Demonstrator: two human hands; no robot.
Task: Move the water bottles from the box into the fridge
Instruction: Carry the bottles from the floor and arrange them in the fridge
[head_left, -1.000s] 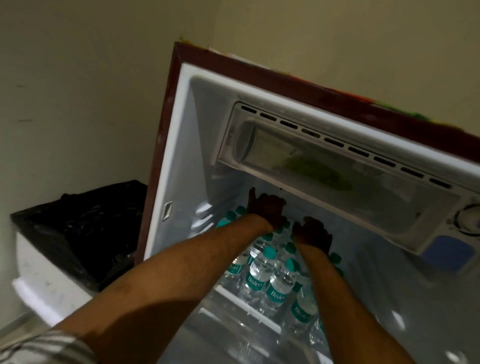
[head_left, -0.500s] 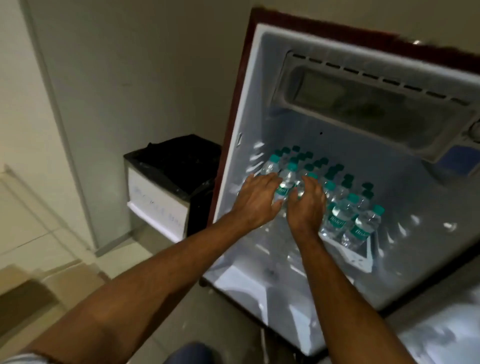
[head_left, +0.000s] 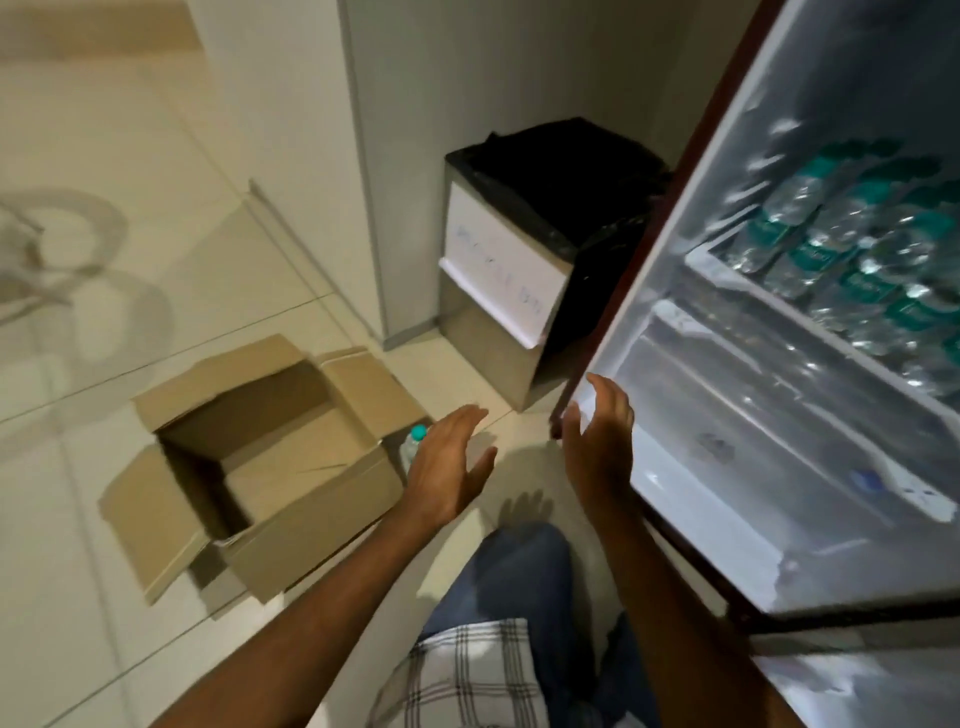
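Both hands are empty, fingers spread and relaxed, holding nothing. The left hand (head_left: 451, 467) hangs over the floor just right of the box (head_left: 260, 462); the right hand (head_left: 602, 441) is near the lower left corner of the open fridge (head_left: 727, 467), apart from its frame as far as can be told.

The step in hand looks like a reach back for the next bottle. One bottle (head_left: 413, 446) with a teal cap stands on the floor, tucked against the box's right wall and partly hidden behind the left hand's fingers. It is the nearest thing to take: just beyond and left of the left hand, well apart from the right. To do this well, the left hand should drop onto the body below the cap and close round it, keeping it upright so it clears the box flap beside it, then carry it right toward the fridge.

The box lies open on the floor at near left; the part of its inside that shows holds no bottles, though its near corner is in shadow. Many bottles (head_left: 852, 249) already fill the fridge's upper shelf at far right, so room there seems tight; the lower shelf looks free.

A bin (head_left: 498, 270) lined with a black bag stands between box and fridge.
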